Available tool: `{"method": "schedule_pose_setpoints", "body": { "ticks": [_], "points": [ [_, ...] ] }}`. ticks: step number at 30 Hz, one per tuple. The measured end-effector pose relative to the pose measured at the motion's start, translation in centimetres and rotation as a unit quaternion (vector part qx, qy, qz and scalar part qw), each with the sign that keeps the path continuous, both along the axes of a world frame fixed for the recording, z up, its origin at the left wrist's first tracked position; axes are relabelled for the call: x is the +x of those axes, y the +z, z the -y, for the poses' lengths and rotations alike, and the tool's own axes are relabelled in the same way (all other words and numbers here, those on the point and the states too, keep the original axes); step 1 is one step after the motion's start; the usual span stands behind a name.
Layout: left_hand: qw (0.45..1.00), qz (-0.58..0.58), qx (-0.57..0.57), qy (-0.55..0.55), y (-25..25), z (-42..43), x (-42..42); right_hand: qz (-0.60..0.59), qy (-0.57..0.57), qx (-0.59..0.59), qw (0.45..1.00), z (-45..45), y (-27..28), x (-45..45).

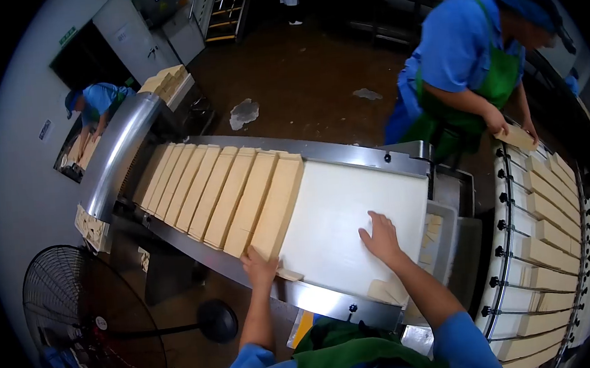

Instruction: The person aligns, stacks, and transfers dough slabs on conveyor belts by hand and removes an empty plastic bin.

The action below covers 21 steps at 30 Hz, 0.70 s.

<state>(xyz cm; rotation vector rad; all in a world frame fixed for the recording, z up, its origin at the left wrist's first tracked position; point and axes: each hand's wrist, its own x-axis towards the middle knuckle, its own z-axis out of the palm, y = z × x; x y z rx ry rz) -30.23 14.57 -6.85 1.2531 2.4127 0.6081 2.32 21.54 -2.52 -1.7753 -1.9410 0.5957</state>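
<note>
A row of long pale-tan slabs [224, 192] lies side by side across the conveyor; several show thin layers at their edges. My left hand [260, 267] is closed around the near end of the rightmost slab [277, 206]. My right hand [382, 238] is open over the white belt [338, 208], fingers spread, holding nothing. A small loose strip [289, 274] of the same tan material lies beside my left hand. Flat tan pieces [387, 291] rest at the belt's near right corner, below my right forearm.
Metal rails [320, 153] edge the belt. A curved steel cover [122, 151] spans its far left end. A grey bin [443, 235] with tan scraps sits past the right end. At right, a co-worker [461, 70] holds a slab over a rack [511, 237] of slabs. A fan [89, 321] stands lower left.
</note>
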Motion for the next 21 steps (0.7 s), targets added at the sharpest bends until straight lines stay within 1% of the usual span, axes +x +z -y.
{"method": "schedule_pose_setpoints", "body": {
  "ticks": [1,3,4,6,7,9,10,12,15,16,18,19,20,21],
  "points": [
    [1.0,0.001,-0.002,0.003,-0.1,-0.1,-0.4,0.001,0.003,-0.002,1.0,-1.4,0.0,-1.1],
    [0.999,-0.019,-0.006,-0.031,0.1,-0.4,-0.6,0.059,0.007,-0.016,0.998,-4.3,0.1,-3.4],
    [0.999,-0.017,-0.006,-0.03,0.4,-0.7,-0.6,0.061,0.007,-0.016,0.998,-5.8,0.0,-4.9],
    [0.996,-0.058,-0.043,-0.052,1.0,-1.1,-0.1,0.128,0.013,-0.046,0.991,-8.4,-0.8,-7.9],
    [0.995,-0.075,-0.044,-0.056,1.0,-1.2,0.0,0.128,0.013,-0.047,0.991,-9.7,-1.2,-9.4],
    [0.995,-0.062,-0.047,-0.06,1.1,-1.2,0.0,0.15,0.019,-0.067,0.986,-12.3,-1.7,-12.6],
    [0.995,-0.051,-0.049,-0.064,1.3,-1.3,-0.1,0.149,0.017,-0.068,0.986,-13.6,-1.6,-14.2],
    [0.994,-0.051,-0.066,-0.07,2.0,-1.5,-0.1,0.114,0.032,-0.109,0.987,-15.9,-1.0,-17.1],
    [0.992,-0.069,-0.067,-0.086,1.9,-1.6,-0.1,0.103,0.04,-0.094,0.989,-18.7,-1.3,-20.7],
    [0.991,-0.071,-0.067,-0.089,1.9,-1.6,-0.1,0.102,0.037,-0.093,0.99,-19.0,-1.4,-21.5],
    [0.99,-0.068,-0.079,-0.098,2.1,-1.7,0.0,0.122,0.003,-0.136,0.983,-19.3,-0.5,-22.8],
    [0.986,-0.066,-0.113,-0.104,2.4,-2.0,0.0,0.127,-0.003,-0.165,0.978,-19.1,0.1,-23.1],
    [0.985,-0.063,-0.106,-0.122,1.9,-1.9,-0.2,0.147,0.004,-0.13,0.981,-18.8,-0.3,-23.2],
    [0.984,-0.082,-0.103,-0.119,1.0,-1.5,-0.5,0.118,-0.011,-0.165,0.979,-18.7,0.1,-23.0]
  ]
}}
